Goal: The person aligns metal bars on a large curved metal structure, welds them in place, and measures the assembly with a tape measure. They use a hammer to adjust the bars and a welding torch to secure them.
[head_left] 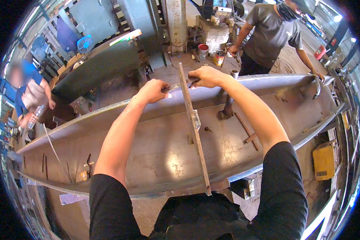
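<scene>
A long steel channel with raised side walls stretches across in front of me. Over it, from far wall to near edge, lies a narrow flat bar with a small block fixed near its middle. At the far wall, left of the bar, my left hand is closed, with a small whitish bit showing by its fingertips. Just right of the bar's far end, my right hand has its fingers curled round something small and dark. What either hand grips is too small to make out.
Inside the channel are an upright metal rod, a T-shaped metal piece and a small yellow round thing. A co-worker touches the channel's right end; another person holds a bottle at left. Paint cans stand beyond.
</scene>
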The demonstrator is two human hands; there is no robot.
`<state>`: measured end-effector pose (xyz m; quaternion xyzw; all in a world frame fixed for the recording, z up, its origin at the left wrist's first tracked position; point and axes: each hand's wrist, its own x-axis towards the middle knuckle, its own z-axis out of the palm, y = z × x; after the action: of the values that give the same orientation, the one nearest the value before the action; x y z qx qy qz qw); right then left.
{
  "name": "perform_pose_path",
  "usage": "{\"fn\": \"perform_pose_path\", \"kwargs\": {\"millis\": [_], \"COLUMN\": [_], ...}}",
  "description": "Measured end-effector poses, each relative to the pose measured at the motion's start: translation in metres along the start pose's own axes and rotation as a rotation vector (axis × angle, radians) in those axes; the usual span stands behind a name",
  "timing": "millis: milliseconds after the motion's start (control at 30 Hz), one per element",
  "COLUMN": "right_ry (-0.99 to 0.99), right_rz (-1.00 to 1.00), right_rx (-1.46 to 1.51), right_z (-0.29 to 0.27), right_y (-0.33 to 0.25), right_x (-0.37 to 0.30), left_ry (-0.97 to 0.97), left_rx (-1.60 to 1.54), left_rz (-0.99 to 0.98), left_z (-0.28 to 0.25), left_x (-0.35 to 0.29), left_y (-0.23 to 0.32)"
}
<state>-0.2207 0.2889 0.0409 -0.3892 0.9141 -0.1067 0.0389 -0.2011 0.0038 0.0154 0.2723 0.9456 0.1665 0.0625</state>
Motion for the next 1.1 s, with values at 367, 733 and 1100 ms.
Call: {"fn": "perform_pose_path", "kwargs": {"millis": [367, 733, 1100], "right_ry": [-0.053, -0.633, 0.670], "right_rz": [-0.209, 0.447, 1.067], "right_rx": [-0.746, -0.567, 1.061], "right_z": [0.073, 0.062, -0.026], "right_y": [0.023, 0.046, -0.036], "right_x": [-0.124, -0.176, -0.261], "left_ry": [-0.005, 0.003, 0.011], "left_rx": [-0.048, -0.051, 0.005], "left_rz": [-0.107, -0.142, -0.054], "left_z": [-0.002, -0.001, 0.000], "left_x": [0.001, -0.001, -0.002], "left_y": [0.009, 0.006, 0.000]}}
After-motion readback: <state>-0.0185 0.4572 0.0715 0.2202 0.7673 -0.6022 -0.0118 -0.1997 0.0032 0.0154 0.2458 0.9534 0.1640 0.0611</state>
